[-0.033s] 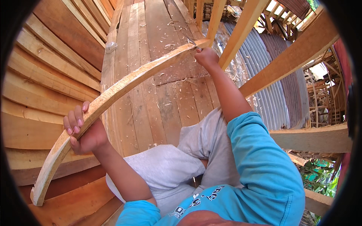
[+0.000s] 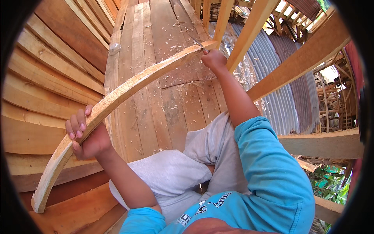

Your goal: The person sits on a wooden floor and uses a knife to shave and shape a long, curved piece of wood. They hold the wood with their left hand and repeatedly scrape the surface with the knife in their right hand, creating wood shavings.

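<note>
A long pale wooden strip, seen curved, runs from the lower left up to the far end near the upright slats. My left hand is wrapped round its nearer part, fingers over the far side and thumb on the near side. At the strip's far end my right hand is closed on a knife-like tool. Its thin grey metal blade lies across the strip's upper face, close to the tip. Its handle is mostly hidden in my fist.
Plank flooring strewn with wood shavings lies below. Stacked boards line the left. On the right stand a wooden post, a slanting beam and corrugated metal sheets. A small clear object sits at the planks' left edge.
</note>
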The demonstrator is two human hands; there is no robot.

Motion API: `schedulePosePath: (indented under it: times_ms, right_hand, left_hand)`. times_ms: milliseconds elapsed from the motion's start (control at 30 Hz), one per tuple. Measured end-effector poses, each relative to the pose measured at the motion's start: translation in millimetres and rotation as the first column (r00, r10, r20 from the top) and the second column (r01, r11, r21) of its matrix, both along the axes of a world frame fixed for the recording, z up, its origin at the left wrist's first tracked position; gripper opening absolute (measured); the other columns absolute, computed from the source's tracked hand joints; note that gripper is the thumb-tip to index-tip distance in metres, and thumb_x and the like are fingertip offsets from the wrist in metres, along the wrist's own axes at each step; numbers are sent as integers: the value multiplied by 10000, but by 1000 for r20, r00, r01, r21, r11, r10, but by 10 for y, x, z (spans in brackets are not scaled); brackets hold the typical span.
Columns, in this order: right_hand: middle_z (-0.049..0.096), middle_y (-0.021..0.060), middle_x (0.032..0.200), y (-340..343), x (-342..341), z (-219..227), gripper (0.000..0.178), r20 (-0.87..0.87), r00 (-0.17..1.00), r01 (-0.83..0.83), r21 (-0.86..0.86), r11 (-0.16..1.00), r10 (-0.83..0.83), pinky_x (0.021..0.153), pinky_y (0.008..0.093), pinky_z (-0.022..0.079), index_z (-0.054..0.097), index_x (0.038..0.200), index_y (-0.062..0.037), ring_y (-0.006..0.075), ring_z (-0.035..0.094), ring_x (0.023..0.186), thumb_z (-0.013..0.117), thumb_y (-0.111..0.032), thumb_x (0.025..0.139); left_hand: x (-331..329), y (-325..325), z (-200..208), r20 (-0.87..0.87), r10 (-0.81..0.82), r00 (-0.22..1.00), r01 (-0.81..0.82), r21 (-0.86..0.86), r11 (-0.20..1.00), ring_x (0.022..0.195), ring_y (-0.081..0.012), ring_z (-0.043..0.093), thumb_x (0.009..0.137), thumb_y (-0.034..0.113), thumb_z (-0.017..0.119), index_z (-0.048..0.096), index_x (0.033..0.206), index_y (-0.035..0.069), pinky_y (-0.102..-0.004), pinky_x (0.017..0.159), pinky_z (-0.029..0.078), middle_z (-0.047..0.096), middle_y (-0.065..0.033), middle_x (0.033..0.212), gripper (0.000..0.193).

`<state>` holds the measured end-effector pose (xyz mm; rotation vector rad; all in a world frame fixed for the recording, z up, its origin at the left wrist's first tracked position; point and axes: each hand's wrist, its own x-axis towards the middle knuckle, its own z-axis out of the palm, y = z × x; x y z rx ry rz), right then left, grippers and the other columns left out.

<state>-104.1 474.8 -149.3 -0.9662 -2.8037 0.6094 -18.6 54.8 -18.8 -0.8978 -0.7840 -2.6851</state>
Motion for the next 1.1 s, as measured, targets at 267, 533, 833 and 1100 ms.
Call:
schedulePosePath:
  times_ms: [267, 533, 833, 1100]
  right_hand:
    - [710, 90, 923, -101, -7, 179, 365, 133, 991, 4, 177, 984, -28, 687, 387, 517, 728, 952, -118, 273, 684, 898, 492, -393, 914]
    - [707, 111, 873, -120, -25, 171, 342, 93, 994, 40, 215, 976, -61, 671, 407, 512, 725, 922, -107, 299, 685, 856, 549, -397, 877]
    - [690, 164, 881, -128, 30, 2, 403, -78, 997, 3, 78, 997, 3, 665, 415, 501, 684, 988, -60, 299, 676, 840, 528, -423, 908]
    - [398, -1, 587, 132, 15, -305, 345, -104, 995, -103, -989, 108, 0, 423, 285, 307, 471, 855, -109, 121, 352, 452, 407, -414, 1003]
  left_hand:
    - [6, -18, 6, -19, -39, 999, 39, -22, 999, 817, -86, 500, 695, 194, 732, 491, 781, 221, -339, 988, 329, 508, 116, 724, 257]
    - [15, -15, 10, 1, -12, 1000, 12, -26, 1000, 807, -87, 500, 682, 223, 730, 481, 787, 226, -344, 998, 325, 496, 111, 723, 270]
    - [38, -58, 40, 4, 0, 1000, 0, -50, 999, 815, -99, 494, 677, 241, 727, 459, 785, 228, -347, 1003, 312, 478, 101, 722, 290]
    - [19, -77, 2, -9, -18, 1000, 18, -13, 1000, 804, -94, 484, 681, 241, 728, 448, 779, 234, -330, 989, 313, 465, 97, 721, 297]
